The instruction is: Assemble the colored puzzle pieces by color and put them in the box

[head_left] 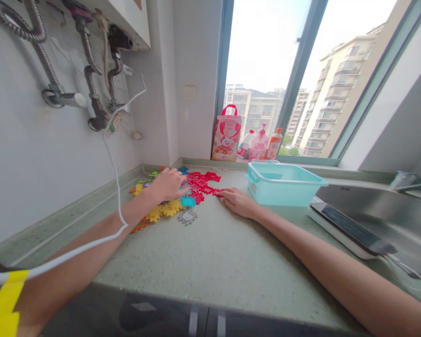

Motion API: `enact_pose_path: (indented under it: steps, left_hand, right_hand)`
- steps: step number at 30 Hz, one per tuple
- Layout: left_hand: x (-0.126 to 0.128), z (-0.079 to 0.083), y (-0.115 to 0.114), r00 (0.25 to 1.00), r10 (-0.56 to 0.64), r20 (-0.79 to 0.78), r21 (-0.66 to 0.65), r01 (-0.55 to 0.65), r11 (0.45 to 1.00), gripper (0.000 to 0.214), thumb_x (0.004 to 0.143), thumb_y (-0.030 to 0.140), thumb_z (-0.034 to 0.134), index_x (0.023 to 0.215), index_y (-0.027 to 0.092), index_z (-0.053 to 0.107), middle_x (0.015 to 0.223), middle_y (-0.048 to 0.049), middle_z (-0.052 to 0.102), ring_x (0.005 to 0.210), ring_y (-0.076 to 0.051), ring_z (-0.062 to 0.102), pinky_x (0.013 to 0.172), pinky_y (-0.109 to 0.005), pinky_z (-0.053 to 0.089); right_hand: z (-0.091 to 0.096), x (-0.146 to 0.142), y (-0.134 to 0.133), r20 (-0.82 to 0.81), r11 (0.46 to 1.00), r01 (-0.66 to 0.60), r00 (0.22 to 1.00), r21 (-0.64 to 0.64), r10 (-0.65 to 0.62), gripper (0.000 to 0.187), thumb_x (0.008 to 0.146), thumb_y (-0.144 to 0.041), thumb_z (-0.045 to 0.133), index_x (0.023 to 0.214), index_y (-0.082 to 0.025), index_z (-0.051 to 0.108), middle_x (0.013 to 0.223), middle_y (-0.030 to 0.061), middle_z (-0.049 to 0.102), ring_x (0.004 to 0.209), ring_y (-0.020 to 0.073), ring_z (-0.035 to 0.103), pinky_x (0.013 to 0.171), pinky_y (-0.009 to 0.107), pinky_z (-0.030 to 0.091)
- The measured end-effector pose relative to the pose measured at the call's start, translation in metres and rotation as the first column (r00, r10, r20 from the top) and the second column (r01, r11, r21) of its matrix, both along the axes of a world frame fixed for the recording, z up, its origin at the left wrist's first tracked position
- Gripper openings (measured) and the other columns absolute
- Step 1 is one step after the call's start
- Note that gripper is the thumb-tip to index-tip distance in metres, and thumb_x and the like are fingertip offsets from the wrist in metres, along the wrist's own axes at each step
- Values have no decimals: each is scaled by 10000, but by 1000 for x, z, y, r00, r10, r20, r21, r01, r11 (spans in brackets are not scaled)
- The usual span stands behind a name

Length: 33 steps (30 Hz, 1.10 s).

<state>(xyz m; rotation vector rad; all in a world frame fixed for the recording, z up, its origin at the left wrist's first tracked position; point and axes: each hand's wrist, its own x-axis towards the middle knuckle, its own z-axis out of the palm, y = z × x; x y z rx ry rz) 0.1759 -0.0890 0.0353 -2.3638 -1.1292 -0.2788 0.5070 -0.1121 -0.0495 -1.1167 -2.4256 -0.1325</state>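
Note:
A pile of flat, gear-edged plastic pieces in several colours lies on the counter near the wall corner. My left hand [169, 183] rests over the pile, fingers bent and thumb apart; its fingertips are partly hidden. Red pieces [198, 181] spread out to its right, and yellow pieces [166, 209] lie just below it. A turquoise piece [188, 201] and a grey piece [188, 216] sit at the near edge. My right hand [239, 202] lies low on the counter, with its fingertips closed on a red piece [216, 192] at the right edge of the pile.
A light turquoise plastic basin [284, 194] stands right of my right hand. Beyond it are a steel sink [365, 201] and a phone on a white block [352, 227]. Bottles [258, 146] and a pink bag [226, 138] line the windowsill. A white cable [114, 164] hangs across my left forearm.

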Motion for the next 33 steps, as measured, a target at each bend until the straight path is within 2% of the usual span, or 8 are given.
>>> enact_pose_path:
  steps: [3,6,10,15,20,26,29,33]
  left_hand:
    - [2,-11,3,993,116,-25,-10,-116,993,390,902,531,641,969,180,798,1012,-160,789,1039,-338,681,940,-447,434]
    - [3,-14,5,985,172,10,-24,-172,985,251,880,386,642,924,220,826,969,-127,807,1013,-319,696,932,-445,424]
    - [1,-9,9,976,177,126,-18,-176,984,258,905,248,598,941,263,853,912,-101,814,953,-289,720,946,-449,417]
    - [-5,2,11,969,113,221,63,-130,990,266,1009,309,570,1009,253,830,882,-91,801,902,-271,728,937,-429,463]
    - [1,3,-1,901,-225,371,135,187,973,299,1069,339,528,1108,223,800,1083,-75,817,1006,-241,749,949,-369,543]
    - [43,-27,-29,801,-534,271,-47,565,823,280,1093,335,528,1218,222,752,1238,-55,794,1105,-201,756,997,-311,559]
    - [53,-35,-37,841,-494,221,-107,524,845,490,1026,489,645,1437,221,628,1427,-106,701,1282,-259,681,1100,-379,517]
    - [45,-37,-30,951,-251,182,-149,279,949,860,903,704,697,1529,144,515,1512,-215,600,1410,-368,565,1157,-471,449]
  right_hand:
    - [0,0,1,-5,1000,-5,1000,6,5,416,1013,-197,523,1387,-221,703,1404,124,714,1265,284,677,1120,470,522]
    - [-1,0,1,-12,1000,-12,1000,10,13,413,1014,-201,528,1385,-231,707,1392,118,722,1262,281,679,1120,465,522]
    - [0,-1,1,-4,1000,-13,1000,12,13,417,1014,-191,527,1389,-231,706,1389,115,724,1258,277,682,1122,459,520]
    - [0,0,1,22,1000,-2,1000,4,2,422,1029,-205,517,1414,-222,691,1401,123,715,1267,278,678,1126,453,518]
    - [0,-1,1,16,1000,6,1000,11,-6,399,1031,-205,532,1395,-221,696,1390,134,720,1264,278,682,1126,450,513]
    - [1,-2,-1,60,996,85,994,30,-87,428,1017,-211,564,1436,-174,640,1418,161,698,1265,295,679,1119,454,508]
    - [2,-2,-2,59,995,95,994,12,-96,472,992,-204,594,1461,-169,622,1427,164,694,1271,298,678,1121,451,500]
    - [6,-2,-6,55,995,99,993,16,-100,527,943,-120,565,1460,-189,635,1434,148,694,1269,303,670,1104,458,503]
